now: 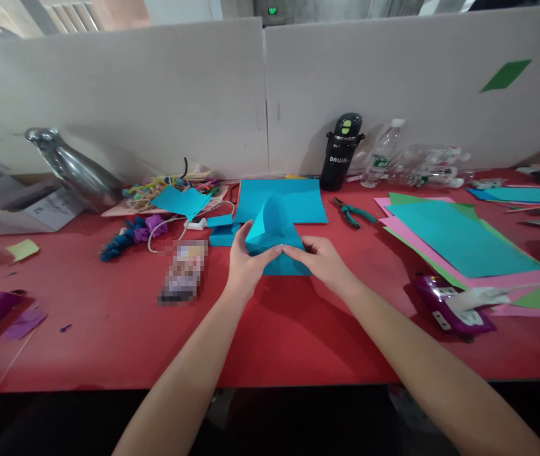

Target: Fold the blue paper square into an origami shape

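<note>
Between my two hands is a partly folded sheet of blue paper [272, 218], one flap of it standing up in a peak. My left hand [248, 256] grips its left side, with the thumb pressed along the near fold. From the right, my right hand [321, 256] pinches the same fold, and the two thumb tips nearly meet. The fingers behind the paper are partly hidden. Just beyond lies a flat blue sheet [307, 196]. A smaller folded blue paper piece [222, 231] rests to the left of my left hand.
Green-handled pliers [355, 212] and stacked coloured paper [459, 234] lie to the right, near a purple power strip [454, 310]. A black bottle [340, 155] and a clear plastic bottle [381, 155] stand by the partition. A pixelated flat object [184, 272] and a metal jug [77, 168] are leftward.
</note>
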The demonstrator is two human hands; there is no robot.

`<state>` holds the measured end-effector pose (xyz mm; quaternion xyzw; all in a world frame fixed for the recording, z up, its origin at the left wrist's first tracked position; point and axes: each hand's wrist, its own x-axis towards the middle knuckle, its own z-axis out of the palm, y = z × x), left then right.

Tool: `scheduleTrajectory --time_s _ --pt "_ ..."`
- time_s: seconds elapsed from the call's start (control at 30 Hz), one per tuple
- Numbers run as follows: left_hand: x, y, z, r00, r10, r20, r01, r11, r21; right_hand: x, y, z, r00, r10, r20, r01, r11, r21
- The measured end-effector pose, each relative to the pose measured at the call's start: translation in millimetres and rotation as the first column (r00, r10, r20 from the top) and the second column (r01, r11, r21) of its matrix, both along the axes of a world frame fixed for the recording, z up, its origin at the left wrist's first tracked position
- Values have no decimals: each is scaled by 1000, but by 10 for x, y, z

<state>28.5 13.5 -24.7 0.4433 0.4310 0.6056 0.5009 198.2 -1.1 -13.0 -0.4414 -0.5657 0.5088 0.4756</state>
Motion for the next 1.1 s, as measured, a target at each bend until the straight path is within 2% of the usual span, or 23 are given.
scheduleTrajectory --time_s 0.2,0.43,0.67,0.8,1.1 --pt "-20 -5 100 995 -66 76 68 997 -31 22 20 2 992 58 -110 -67 994 -83" --pt "-84 42 107 995 -27 95 33 998 -59 77 20 7 998 19 57 -19 1000 -4" --pt "-199 93 133 993 16 116 -10 998 -58 107 31 -19 998 -28 51 27 999 18" --pt "-224 100 140 994 24 111 -19 999 -43 81 8 15 999 -3 50 2 1000 6" --pt "-203 72 118 997 -35 68 34 999 12 60 24 -7 998 -14 57 11 999 51"
